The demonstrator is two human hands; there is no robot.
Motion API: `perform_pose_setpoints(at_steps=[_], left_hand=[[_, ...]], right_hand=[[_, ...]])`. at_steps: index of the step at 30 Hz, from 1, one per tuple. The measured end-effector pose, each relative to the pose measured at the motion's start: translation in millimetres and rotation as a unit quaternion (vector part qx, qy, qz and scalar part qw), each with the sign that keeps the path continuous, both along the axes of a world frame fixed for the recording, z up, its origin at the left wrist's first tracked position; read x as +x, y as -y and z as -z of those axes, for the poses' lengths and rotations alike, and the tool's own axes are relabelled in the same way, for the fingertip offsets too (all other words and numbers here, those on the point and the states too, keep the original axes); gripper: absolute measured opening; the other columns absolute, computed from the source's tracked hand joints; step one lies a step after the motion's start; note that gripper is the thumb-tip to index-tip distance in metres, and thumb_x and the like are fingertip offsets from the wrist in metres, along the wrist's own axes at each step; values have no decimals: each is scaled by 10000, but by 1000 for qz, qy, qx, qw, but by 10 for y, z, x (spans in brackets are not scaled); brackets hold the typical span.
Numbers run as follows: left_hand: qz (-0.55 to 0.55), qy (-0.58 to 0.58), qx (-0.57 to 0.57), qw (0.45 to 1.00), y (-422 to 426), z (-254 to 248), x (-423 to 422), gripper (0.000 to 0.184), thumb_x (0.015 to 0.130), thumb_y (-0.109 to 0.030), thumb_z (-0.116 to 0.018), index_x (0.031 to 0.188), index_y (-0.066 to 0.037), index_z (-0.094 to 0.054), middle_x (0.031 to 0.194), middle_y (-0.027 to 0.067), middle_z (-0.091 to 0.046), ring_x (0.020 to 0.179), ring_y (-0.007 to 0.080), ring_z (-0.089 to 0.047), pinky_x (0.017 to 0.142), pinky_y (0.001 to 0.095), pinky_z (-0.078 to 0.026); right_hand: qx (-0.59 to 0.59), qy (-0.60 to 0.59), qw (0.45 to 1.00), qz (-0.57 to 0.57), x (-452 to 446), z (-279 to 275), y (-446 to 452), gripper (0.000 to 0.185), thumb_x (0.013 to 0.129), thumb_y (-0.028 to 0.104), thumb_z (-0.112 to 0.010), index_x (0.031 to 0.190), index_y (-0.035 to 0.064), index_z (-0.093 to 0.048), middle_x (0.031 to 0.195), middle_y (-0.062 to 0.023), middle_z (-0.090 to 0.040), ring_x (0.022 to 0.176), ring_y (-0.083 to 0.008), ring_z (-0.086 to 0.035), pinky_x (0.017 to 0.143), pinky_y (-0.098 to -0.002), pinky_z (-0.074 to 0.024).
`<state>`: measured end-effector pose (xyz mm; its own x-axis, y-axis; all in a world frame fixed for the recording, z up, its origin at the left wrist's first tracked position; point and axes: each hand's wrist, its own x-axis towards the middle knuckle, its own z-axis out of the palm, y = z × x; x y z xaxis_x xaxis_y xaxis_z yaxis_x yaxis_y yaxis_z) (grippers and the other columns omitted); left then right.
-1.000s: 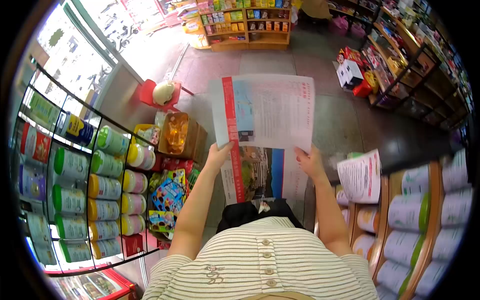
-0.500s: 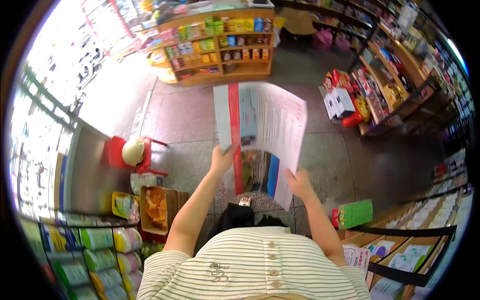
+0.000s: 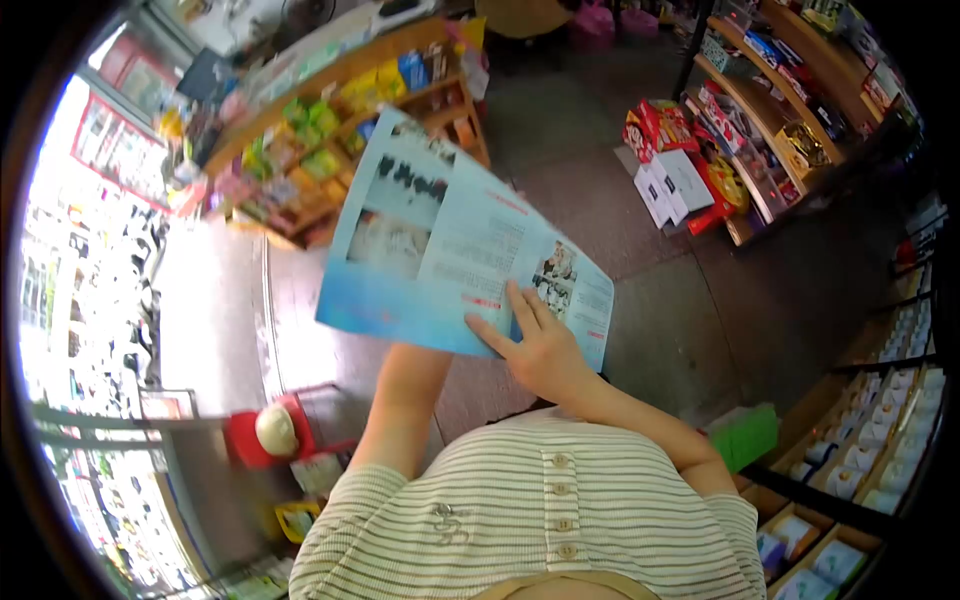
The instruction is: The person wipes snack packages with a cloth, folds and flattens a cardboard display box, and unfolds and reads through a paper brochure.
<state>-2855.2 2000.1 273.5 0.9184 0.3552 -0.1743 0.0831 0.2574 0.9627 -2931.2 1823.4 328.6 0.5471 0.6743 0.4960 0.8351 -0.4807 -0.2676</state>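
Observation:
A printed paper leaflet (image 3: 465, 215) with a blue lower band, photos and text blocks is held up at a tilt in front of my chest. My right hand (image 3: 540, 350) lies on the near side of the page, thumb and fingers spread against the lower right part. My left forearm (image 3: 408, 400) rises to the leaflet's lower edge. Behind the paper, my left hand is hidden, so its fingers do not show.
A wooden shelf counter (image 3: 350, 130) with packets stands ahead. A red stool (image 3: 250, 440) bears a pale helmet (image 3: 276, 431) at left. An open white box (image 3: 672, 188) and red packages sit at right, beside shelves (image 3: 760, 110). A green box (image 3: 745, 437) is nearer.
The leaflet has turned to a blue-bottomed page and tilted. My right hand has moved from its right edge onto the page, and my left hand has gone behind it. The view has rotated.

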Motion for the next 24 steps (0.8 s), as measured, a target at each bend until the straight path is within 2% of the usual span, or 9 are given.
perform_pose_setpoints(at_steps=[8,11,13,14,16,17,18,20,24], left_hand=[[29,-18,-74,997,-407,-268,1797,331,863,-230,-514,1086,14,-510,1018,83,-566,933,189,-537,823,336,-427],[33,-6,-115,993,-591,-255,2655,345,864,-230,-511,1109,13,-495,1048,87,-557,955,199,-534,842,345,-425],[40,7,-146,989,-726,-234,3273,355,866,-229,-508,1125,12,-485,1069,90,-551,971,206,-531,855,351,-423],[46,11,-157,986,-803,-196,3573,360,866,-229,-507,1132,12,-480,1079,91,-547,978,210,-530,862,354,-422],[89,26,-130,987,-1024,26,4130,331,858,-184,-508,1121,15,-491,1067,95,-555,969,212,-539,857,353,-427],[126,35,-104,986,-1146,186,4387,298,850,-139,-510,1102,19,-506,1045,98,-565,952,211,-550,845,350,-433],[61,-14,-155,986,-1037,74,4648,283,840,-83,-487,1101,26,-501,1038,104,-570,935,206,-558,818,345,-447],[133,4,-112,985,-972,104,5244,291,822,-72,-509,1093,32,-503,1045,108,-571,932,196,-554,802,333,-448],[302,-8,-52,952,-818,-430,6264,349,789,-81,-571,1112,27,-496,1070,109,-569,969,193,-539,858,325,-406]], right_hand=[[19,-34,997,-60,2158,-165,-141,622,644,112,-647,1217,283,-477,1250,-259,-390,1040,-392,-490,817,-381,-469],[62,-74,992,-77,3093,-125,-135,629,711,28,-560,1264,293,-420,1226,-259,-412,1041,-379,-501,844,-380,-454],[96,-134,986,-24,3736,23,-248,647,689,-2,-561,1264,260,-424,1229,-213,-434,1040,-350,-507,880,-378,-427],[102,-122,987,25,4073,123,-309,549,743,11,-520,1253,196,-437,1219,-196,-454,1042,-322,-509,876,-372,-429],[121,-266,945,143,4759,24,-333,383,818,74,-480,1201,91,-470,1066,-231,-541,931,-340,-558,767,-394,-467],[66,-349,907,226,5156,19,-323,282,867,144,-447,1113,18,-502,845,-253,-583,808,-374,-575,648,-426,-465],[256,-248,912,203,5535,209,-307,240,856,161,-478,998,-23,-537,727,-250,-572,732,-407,-565,579,-447,-440],[266,-194,905,270,6214,357,-185,251,844,159,-503,997,-38,-533,777,-247,-589,769,-391,-580,621,-414,-456],[399,-291,818,296,7101,105,134,286,846,92,-488,1097,-45,-481,977,-147,-588,874,-199,-566,747,-306,-434]])
